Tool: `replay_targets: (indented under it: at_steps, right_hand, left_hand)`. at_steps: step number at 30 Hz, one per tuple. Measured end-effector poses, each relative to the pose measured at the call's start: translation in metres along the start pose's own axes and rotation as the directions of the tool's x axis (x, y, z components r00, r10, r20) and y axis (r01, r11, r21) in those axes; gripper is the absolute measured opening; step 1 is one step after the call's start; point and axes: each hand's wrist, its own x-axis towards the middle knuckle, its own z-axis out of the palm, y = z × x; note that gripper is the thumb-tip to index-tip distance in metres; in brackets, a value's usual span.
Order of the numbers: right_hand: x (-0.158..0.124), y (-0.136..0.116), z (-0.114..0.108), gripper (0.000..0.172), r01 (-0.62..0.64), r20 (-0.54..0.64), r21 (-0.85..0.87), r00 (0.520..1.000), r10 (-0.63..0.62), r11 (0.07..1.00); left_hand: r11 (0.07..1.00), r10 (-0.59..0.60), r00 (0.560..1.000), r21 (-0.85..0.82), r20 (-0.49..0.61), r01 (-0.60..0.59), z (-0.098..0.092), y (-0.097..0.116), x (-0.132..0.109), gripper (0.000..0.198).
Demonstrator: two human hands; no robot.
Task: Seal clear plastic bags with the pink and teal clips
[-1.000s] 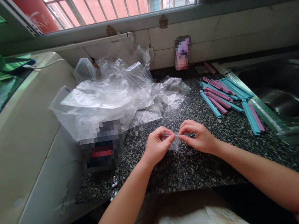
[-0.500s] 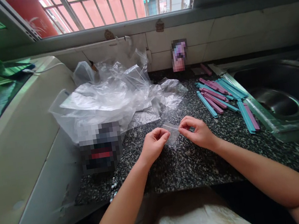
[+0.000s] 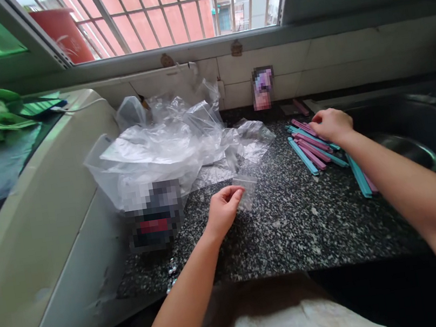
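My left hand (image 3: 227, 208) is closed, thumb and fingers pinching the edge of a small clear zip bag (image 3: 249, 190) just above the counter. The bag looks flat and see-through. Over to the right, my right hand (image 3: 333, 125) reaches down onto a pile of pink and light blue plastic bag clips. Its fingers are drawn together at the upper part of the pile, on a bag clip (image 3: 308, 128); the fingertips are partly hidden. A blue bag clip (image 3: 302, 156) lies at the pile's left side. Others stick out below my right forearm.
Crumpled clear plastic bags (image 3: 166, 144) heap up at the left on the speckled counter (image 3: 277, 231). In front of them is a blurred-out dark item (image 3: 156, 216). The sink (image 3: 416, 150) lies right of the clips, and a pale raised panel (image 3: 59, 171) borders the left.
My right hand has let go of the small zip bag and moved right and away to the clip pile. My left hand keeps the bag in nearly the same place.
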Motion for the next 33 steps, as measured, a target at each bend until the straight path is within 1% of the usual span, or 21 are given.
replay_targets:
  at_steps: [2,4,6,10,14,19,22,25,29,31,33]
  right_hand:
    - [0.009,0.004,0.003,0.029,-0.046,0.069,-0.07,0.996,0.051,0.996]
    - [0.012,0.004,0.008,0.029,-0.053,0.124,-0.108,0.99,0.066,0.993]
    - [0.013,0.003,0.013,0.029,-0.031,0.151,-0.118,0.987,0.049,0.993]
    - [0.011,-0.002,0.018,0.028,-0.007,0.148,-0.114,0.989,0.024,0.993]
    - [0.008,-0.008,0.018,0.029,-0.061,0.144,-0.132,0.986,0.08,0.989]
    - [0.008,-0.01,0.013,0.029,-0.054,0.154,-0.127,0.985,0.074,0.99]
    - [0.004,-0.013,0.006,0.033,-0.064,0.099,-0.104,0.992,0.075,0.992]
    - [-0.013,-0.023,0.0,0.032,-0.01,-0.011,-0.001,1.0,0.01,1.0]
    - [-0.053,-0.04,0.001,0.022,0.135,-0.092,0.158,0.988,-0.122,0.978]
    - [-0.077,-0.048,0.005,0.017,0.23,-0.112,0.256,0.972,-0.207,0.939]
    - [-0.101,-0.055,0.01,0.014,0.331,-0.142,0.37,0.943,-0.3,0.868]
  left_hand:
    - [1.0,-0.006,1.0,-0.014,-0.002,0.006,0.0,0.001,0.0,0.021]
    - [1.0,-0.007,1.0,-0.025,-0.008,0.007,0.0,0.002,0.0,0.021]
    - [0.999,-0.002,1.0,-0.032,-0.017,0.002,0.0,0.003,0.001,0.02]
    - [0.999,0.003,1.0,-0.053,-0.031,-0.004,-0.001,0.005,0.001,0.02]
    - [0.998,-0.01,0.999,-0.069,-0.04,0.007,-0.002,0.006,0.002,0.021]
    - [0.992,-0.051,0.998,-0.121,-0.043,0.045,-0.003,0.003,0.004,0.025]
    - [0.984,-0.067,0.997,-0.17,-0.04,0.059,-0.003,0.003,0.005,0.027]
    - [0.975,-0.077,0.996,-0.213,-0.038,0.067,-0.004,0.005,0.005,0.024]
    - [0.963,-0.091,0.995,-0.255,-0.029,0.081,-0.004,0.007,0.004,0.022]
    - [0.962,-0.097,0.995,-0.26,-0.02,0.088,-0.004,0.006,0.004,0.022]
    - [0.96,-0.105,0.994,-0.262,-0.002,0.101,-0.003,0.004,0.004,0.022]
